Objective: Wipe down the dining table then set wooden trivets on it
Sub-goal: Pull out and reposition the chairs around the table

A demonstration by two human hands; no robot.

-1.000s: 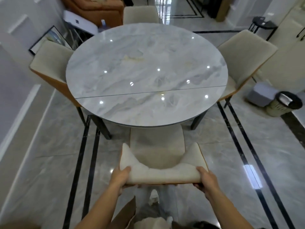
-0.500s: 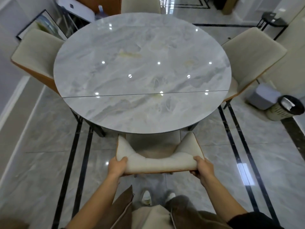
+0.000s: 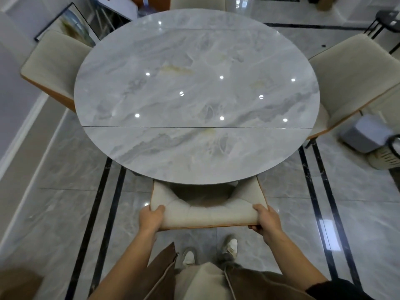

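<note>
Gripping a cream chair back [image 3: 207, 215] at its two top corners. The left hand [image 3: 151, 217] is curling round the left corner and the right hand [image 3: 265, 219] round the right one, both clamped on the padding above its orange-brown edging. Forearms are reaching forward and slightly inward. The chair's seat is sitting directly ahead of the hands, its front part going under the near rim of the surface [image 3: 194, 152].

The surface – round, glossy, grey-white marble pattern – is lying just beyond the hands, centred between them. A thin dark seam [image 3: 151, 127] is running across it side to side, in the half nearer the hands. Small bright light spots are reflecting off the top.

Ahead and to the left of the left hand, a second chair [image 3: 56, 66] is standing against the surface's rim. Ahead and to the right of the right hand, a third chair [image 3: 355, 79] is doing likewise. A fourth chair [image 3: 197, 2] is showing only as a sliver at the far side.

Below the hands, two pale shoes [image 3: 230, 245] are standing on the polished tile floor [image 3: 54, 202], between its black inlay stripes. Far to the right of the right hand – a grey box [image 3: 365, 135] and, just beside it, a slatted bin [image 3: 387, 156], cut by the frame edge.
</note>
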